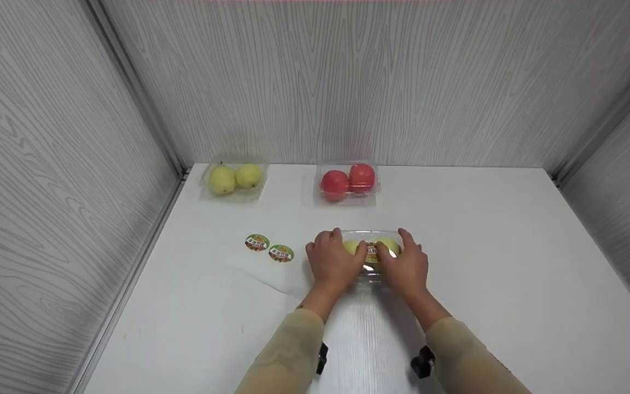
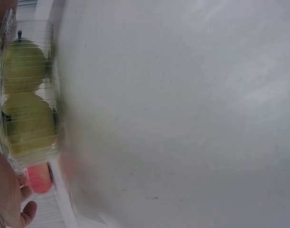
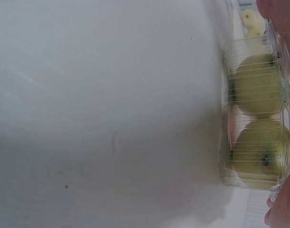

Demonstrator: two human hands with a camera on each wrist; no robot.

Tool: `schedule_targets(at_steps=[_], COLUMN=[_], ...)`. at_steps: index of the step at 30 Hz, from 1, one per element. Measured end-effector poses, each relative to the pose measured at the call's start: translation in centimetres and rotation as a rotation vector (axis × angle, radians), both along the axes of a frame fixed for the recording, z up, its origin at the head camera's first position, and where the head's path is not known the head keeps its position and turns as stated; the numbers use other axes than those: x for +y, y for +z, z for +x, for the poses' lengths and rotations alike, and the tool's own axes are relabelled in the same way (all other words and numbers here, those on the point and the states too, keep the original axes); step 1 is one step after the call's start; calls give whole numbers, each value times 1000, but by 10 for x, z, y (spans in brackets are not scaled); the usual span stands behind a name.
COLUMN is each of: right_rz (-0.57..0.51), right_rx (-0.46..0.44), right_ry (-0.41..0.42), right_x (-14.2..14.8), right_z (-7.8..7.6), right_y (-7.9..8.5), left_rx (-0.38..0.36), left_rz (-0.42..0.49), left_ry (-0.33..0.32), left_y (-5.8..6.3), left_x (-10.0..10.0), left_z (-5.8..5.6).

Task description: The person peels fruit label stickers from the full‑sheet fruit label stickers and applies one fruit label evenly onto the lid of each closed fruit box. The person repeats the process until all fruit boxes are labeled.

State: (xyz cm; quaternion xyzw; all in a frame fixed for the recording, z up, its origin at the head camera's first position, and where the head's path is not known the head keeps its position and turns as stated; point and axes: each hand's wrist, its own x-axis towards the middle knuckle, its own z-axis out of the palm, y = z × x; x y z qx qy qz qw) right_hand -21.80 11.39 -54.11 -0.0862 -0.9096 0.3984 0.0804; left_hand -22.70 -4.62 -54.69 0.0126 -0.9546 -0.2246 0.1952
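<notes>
A clear plastic clamshell box (image 1: 369,276) with two yellow-green pears (image 2: 28,121) inside sits in front of me on the table. A round printed sticker (image 1: 372,253) lies on its lid. My left hand (image 1: 335,264) holds the left side of the box, thumb on the sticker's left edge and fingers spread along the side. My right hand (image 1: 407,268) mirrors it on the right, its thumb pressing by the sticker's right edge. Through the ribbed wall both pears (image 3: 257,152) show in the wrist views; most of each hand is cut off there.
Two more round stickers (image 1: 269,248) lie left of the box on a transparent backing sheet (image 1: 263,282). At the back stand a clear box with two pears (image 1: 235,178) and another with two red fruits (image 1: 348,181). Wood-grain panels (image 1: 315,82) enclose the white table (image 1: 484,230).
</notes>
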Motion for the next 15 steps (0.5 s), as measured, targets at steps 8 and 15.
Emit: schedule_targets(at_steps=[8, 15], right_rz=[-1, 6], right_rx=[-13, -34], right_ry=[-8, -1], right_x=[0, 1], right_z=[-1, -1], right_y=[1, 0], left_rx=[34, 23], left_rz=[-14, -6], left_ry=[2, -11], left_y=[-3, -4], left_x=[-1, -2], left_z=[-2, 0])
